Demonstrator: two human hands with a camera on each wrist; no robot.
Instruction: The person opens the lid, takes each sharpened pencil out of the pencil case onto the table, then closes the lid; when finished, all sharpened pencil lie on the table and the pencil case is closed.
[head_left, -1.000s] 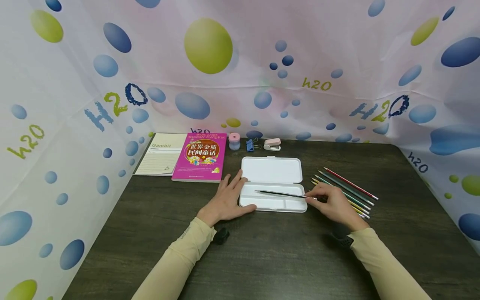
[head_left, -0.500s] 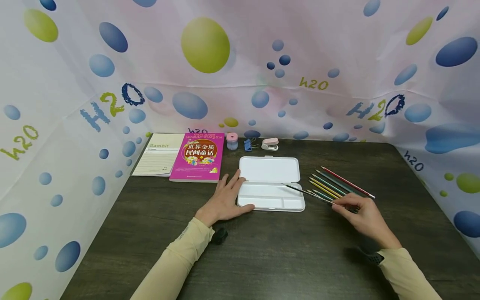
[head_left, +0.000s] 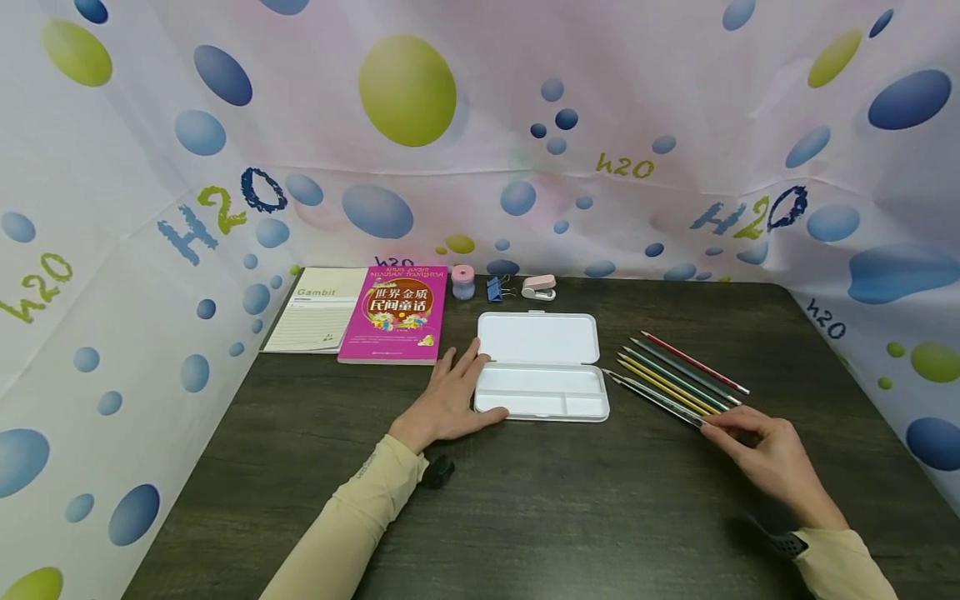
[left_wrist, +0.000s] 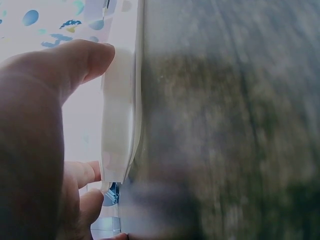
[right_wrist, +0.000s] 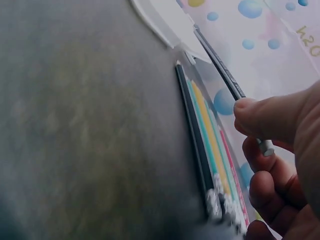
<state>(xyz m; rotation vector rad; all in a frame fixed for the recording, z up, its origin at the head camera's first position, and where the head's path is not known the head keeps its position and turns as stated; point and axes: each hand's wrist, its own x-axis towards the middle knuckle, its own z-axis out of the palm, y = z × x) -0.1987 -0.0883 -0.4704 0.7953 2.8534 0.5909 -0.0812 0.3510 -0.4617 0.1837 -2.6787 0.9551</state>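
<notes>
An open white pencil case [head_left: 525, 337] lies mid-table, its tray bare. My left hand [head_left: 457, 392] rests flat against the case's left side, fingers straight, thumb [left_wrist: 75, 60] on the white edge [left_wrist: 120, 125]. My right hand [head_left: 723, 429] pinches the back end of a dark grey pencil [head_left: 652, 398], which lies slanted just right of the case, its tip near the tray's corner. In the right wrist view the thumb [right_wrist: 270, 115] sits on that grey pencil [right_wrist: 225, 75], above a row of coloured pencils [right_wrist: 210, 135]. Those coloured pencils [head_left: 686, 371] lie side by side on the table.
A pink book [head_left: 397, 315] and a notebook [head_left: 318, 319] lie at the back left. A pink pot [head_left: 462, 282], a blue binder clip [head_left: 495, 289] and a small pink stapler [head_left: 540, 287] stand behind the case. A small black object [head_left: 438, 471] lies by my left wrist. Bubble-print cloth walls the dark table [head_left: 562, 517].
My right hand has carried the grey pencil from over the case's tray rightwards and towards me, down beside the row of coloured pencils. My left hand has stayed put.
</notes>
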